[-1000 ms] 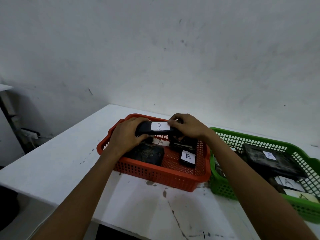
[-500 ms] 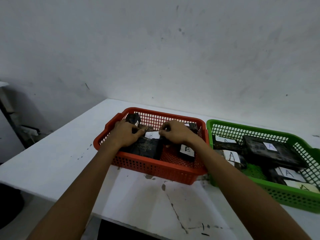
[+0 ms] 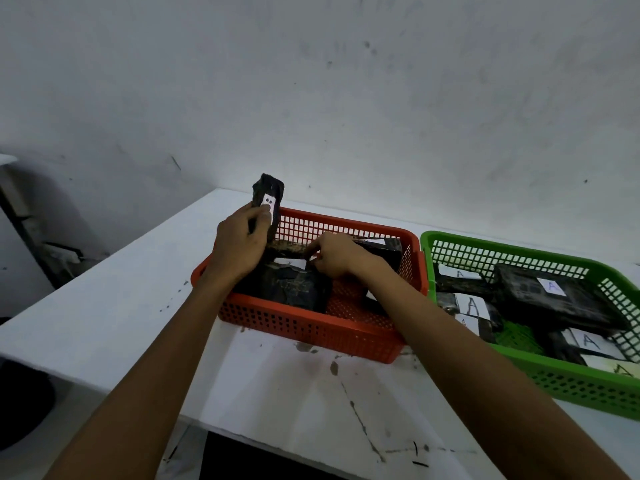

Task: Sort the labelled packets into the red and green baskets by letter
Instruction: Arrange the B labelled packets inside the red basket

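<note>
White table (image 3: 104,313) | L hand (image 3: 239,244) grips upright packet (image 3: 269,202) | R hand (image 3: 337,256) pinching packet in red basket (image 3: 311,329)

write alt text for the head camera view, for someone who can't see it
A person's left hand holds a small dark labelled packet upright over the red basket, while the right hand touches packets inside it. Beside it on the white table, a green basket holds packets labelled A.
</note>
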